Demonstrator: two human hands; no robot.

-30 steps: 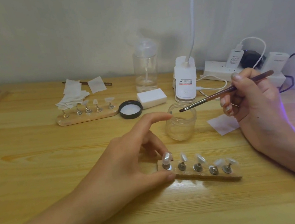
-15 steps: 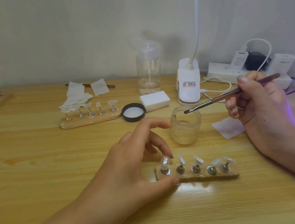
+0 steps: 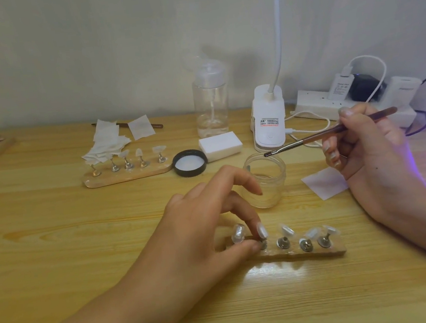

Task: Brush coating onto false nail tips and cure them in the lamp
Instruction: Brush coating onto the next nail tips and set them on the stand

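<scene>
Wooden stand (image 3: 291,254) is sitting on the counter (image 3: 57,245), holding five nail tips (image 3: 287,230) | left hand (image 3: 201,229) is pinching its second peg (image 3: 263,245) | right hand (image 3: 370,154) is gripping the brush (image 3: 317,135) over the open jar (image 3: 271,189) | step: getting a tip ready | next: probably needing a gentle, steady stroke

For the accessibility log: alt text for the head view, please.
The left hand pinches a metal stand on the near wooden nail-tip holder, while the right hand holds a brush with its tip above an open glass jar on the table.
</scene>
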